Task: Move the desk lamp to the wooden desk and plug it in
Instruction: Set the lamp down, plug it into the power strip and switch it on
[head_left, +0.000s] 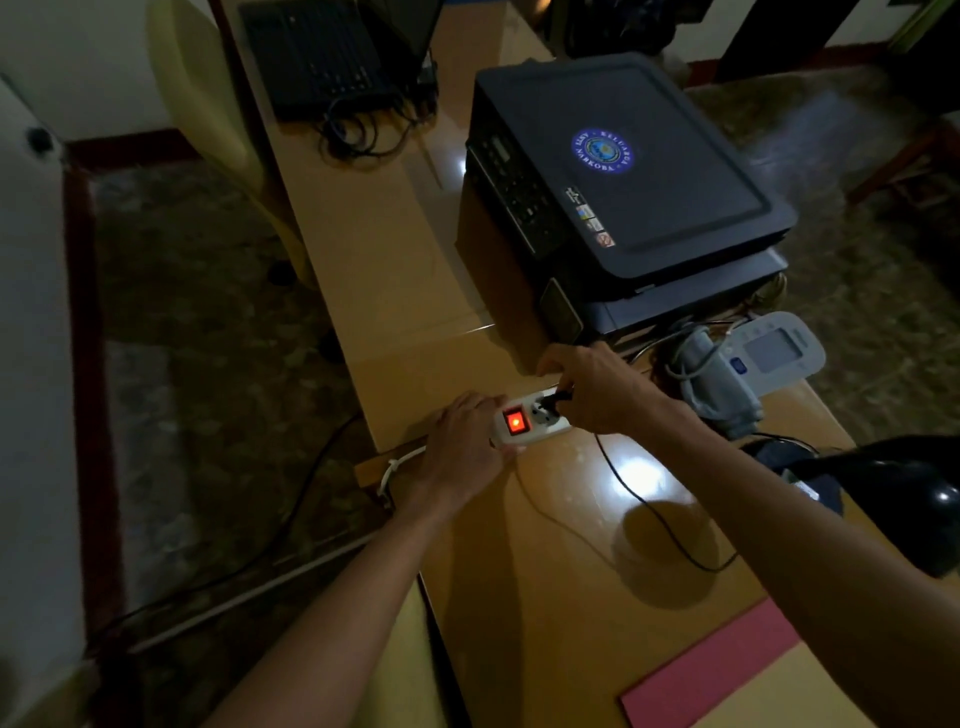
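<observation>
Left hand (467, 441) presses the power strip (530, 421) flat at the worktop (545, 571) edge; right hand (597, 389) pinches the plug (553, 401); misaligned pins could jam.

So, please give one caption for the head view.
Left hand steadies the power strip while right hand holds the plug at its socket.

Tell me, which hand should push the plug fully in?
The right hand: it already pinches the black plug at the socket, while the left hand steadies the power strip.
</observation>
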